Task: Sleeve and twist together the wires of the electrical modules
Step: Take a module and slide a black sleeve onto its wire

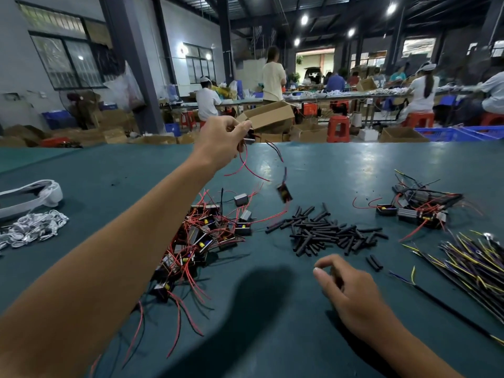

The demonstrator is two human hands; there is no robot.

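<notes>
The right hand (351, 290) is nearest, resting on the green table (313, 165) just in front of the pile of black sleeves (327, 231); its fingers are curled and seem to pinch one sleeve, probably to have it ready. Beyond the pile, the raised left hand (221, 140) pinches red wires (246, 166), so a small module (284, 192) hangs free of the tangled heap of modules (201, 236) left of the sleeves.
</notes>
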